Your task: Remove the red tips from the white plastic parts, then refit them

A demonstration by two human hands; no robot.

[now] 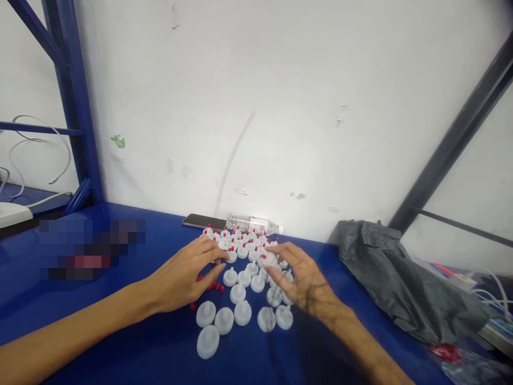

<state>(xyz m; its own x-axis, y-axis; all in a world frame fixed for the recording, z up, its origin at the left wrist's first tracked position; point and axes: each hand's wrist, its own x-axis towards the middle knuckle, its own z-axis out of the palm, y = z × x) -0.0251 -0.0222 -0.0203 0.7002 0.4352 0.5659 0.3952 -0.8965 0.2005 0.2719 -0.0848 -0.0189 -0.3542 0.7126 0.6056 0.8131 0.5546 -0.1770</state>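
White round plastic nozzle lids lie in a cluster on the blue table (160,342). Many at the back wear small red caps, while nearer ones, such as this bare lid (224,321), have only a white spout. My right hand (298,272) pinches a red-capped lid (269,260) between thumb and fingers, above other lids. Left of the cluster is my left hand (188,272), palm down, its thumb and forefinger apart with nothing visible between them. Loose red caps (216,286) lie beside and partly under that hand.
Behind the lids, a phone (204,221) and a clear bottle (252,223) lie near the white wall. A dark plastic bag (393,278) and a clear bag with red contents (447,353) are at the right. Blue frame posts (76,107) rise at the left.
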